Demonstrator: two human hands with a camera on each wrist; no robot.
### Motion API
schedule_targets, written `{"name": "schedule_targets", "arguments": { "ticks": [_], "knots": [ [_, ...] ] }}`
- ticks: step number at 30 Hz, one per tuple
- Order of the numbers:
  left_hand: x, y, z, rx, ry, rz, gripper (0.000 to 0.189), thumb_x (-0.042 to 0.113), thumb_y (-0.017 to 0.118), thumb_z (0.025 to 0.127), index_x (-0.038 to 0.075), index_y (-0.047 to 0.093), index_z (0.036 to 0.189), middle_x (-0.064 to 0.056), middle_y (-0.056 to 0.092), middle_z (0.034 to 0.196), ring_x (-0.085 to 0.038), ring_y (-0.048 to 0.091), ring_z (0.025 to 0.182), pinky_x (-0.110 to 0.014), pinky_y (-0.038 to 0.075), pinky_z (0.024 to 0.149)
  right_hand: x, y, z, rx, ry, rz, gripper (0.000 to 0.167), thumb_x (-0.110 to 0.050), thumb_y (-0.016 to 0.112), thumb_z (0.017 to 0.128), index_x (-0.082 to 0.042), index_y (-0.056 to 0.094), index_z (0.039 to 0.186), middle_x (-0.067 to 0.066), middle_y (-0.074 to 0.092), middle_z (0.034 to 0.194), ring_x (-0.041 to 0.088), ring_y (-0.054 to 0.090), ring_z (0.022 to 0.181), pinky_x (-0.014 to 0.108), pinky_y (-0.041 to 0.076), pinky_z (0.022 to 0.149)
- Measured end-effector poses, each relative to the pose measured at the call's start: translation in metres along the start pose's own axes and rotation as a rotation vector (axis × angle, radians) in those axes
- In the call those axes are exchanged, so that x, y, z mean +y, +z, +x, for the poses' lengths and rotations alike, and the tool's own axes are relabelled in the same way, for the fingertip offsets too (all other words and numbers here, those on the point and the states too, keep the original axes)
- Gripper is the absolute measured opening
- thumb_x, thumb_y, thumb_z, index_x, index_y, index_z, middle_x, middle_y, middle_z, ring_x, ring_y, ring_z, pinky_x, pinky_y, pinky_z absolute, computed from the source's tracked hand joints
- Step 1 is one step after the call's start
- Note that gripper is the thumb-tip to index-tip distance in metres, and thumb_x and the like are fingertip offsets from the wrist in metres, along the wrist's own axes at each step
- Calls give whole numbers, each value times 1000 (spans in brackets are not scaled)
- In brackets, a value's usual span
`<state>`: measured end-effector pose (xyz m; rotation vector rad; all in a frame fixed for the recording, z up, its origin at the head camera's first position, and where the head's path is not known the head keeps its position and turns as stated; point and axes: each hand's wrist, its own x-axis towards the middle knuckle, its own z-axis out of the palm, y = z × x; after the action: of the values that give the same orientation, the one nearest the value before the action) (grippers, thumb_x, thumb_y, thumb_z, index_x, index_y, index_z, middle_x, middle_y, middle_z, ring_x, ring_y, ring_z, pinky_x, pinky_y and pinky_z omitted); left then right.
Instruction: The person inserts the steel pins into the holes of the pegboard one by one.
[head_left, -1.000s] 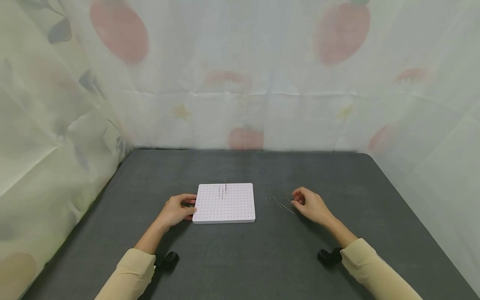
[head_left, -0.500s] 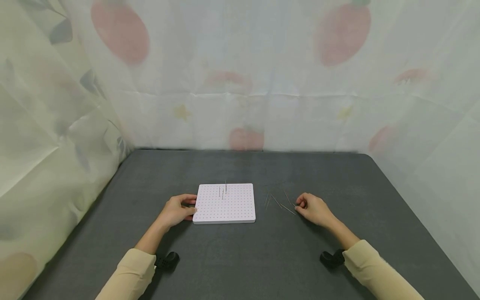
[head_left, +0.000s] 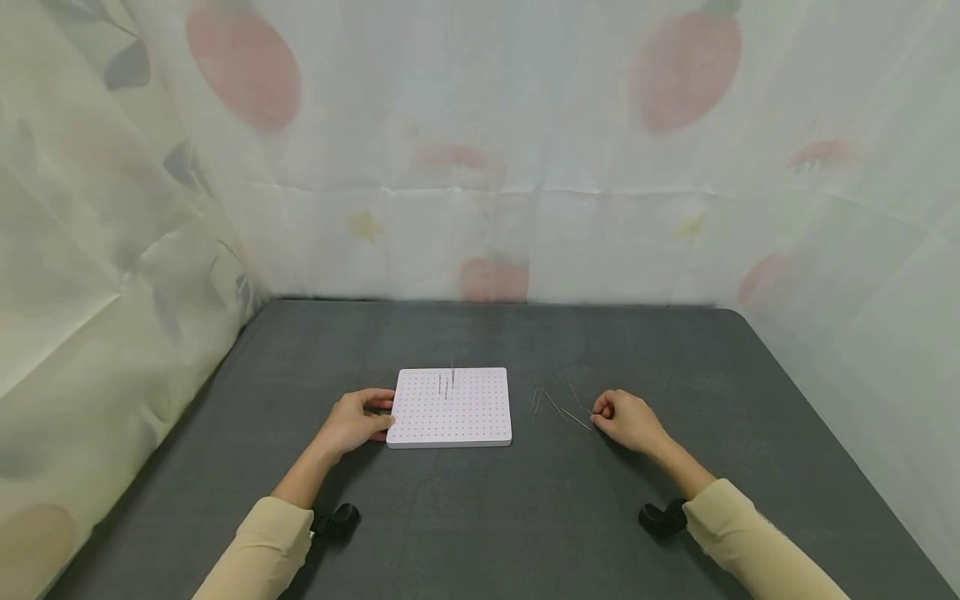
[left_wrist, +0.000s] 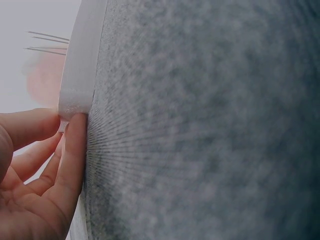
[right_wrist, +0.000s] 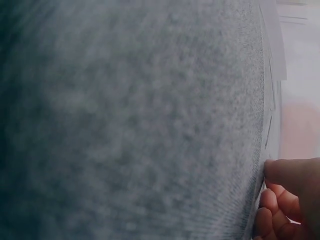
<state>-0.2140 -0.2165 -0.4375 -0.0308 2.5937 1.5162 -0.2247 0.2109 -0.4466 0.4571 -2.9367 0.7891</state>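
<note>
Pegboard first: it's flat on the dark table in front of you, and your left hand has its left edge held between thumb and fingers. Solid anchor imo, just don't squeeze so hard it lifts or twists, bc there are a few standing pins toward its far side and a jolt could knock them.

Your right hand is low at the table, off to the right of the board, thumb and fingertips bent in close tog. beside the loose pins. Can't tell from either cam if they're actually clamped on one; the metal's too thin to make out.

Assuming this is a pickup, fwiw: take one pin only, pinch near an end w/ thumb + index, and roll it up off the tabletop instead of scraping. Prob worth checking nothing's riding along, since a couple lie p. close to each other. I'd also get it upright b4 crossing to the board, so the tip doesn't snag.
</note>
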Motion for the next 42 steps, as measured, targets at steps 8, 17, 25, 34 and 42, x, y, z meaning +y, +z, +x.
{"name": "schedule_targets", "arguments": {
  "ticks": [8,17,25,34,42],
  "knots": [
    [0,0,0,0,1,12,45,0,63,81,-3,52,125,-20,56,113,-17,62,81,-32,57,63,-2,1,-1,10,0,-21,7,-12,65,82,-12,62,76,-2,50,70,11,43,62,26,36,57],
    [-1,0,-1,0,15,13,45,0,63,81,-4,52,124,-21,57,112,-17,63,80,-32,57,63,-3,4,-2,13,22,-43,7,-12,64,83,-10,65,76,-2,52,68,10,43,57,25,37,53],
    [-1,0,-1,-4,16,7,45,0,63,81,-4,52,124,-21,57,112,-17,63,80,-33,57,63,-4,3,-3,-1,25,-40,8,-11,62,84,-9,66,78,-3,52,64,10,42,53,25,35,49],
    [0,0,-1,-1,14,11,45,0,64,81,-4,52,124,-20,57,112,-17,63,80,-32,57,63,-5,0,0,-23,19,-18,8,-10,58,87,-6,64,83,-2,53,66,10,42,54,24,35,51],
    [-1,0,-1,0,15,-1,45,0,64,81,-4,52,124,-20,57,112,-17,63,81,-32,57,63,-8,-2,9,-18,5,14,10,-11,54,90,-4,61,88,0,54,72,11,43,57,26,37,54]
  ]
}}
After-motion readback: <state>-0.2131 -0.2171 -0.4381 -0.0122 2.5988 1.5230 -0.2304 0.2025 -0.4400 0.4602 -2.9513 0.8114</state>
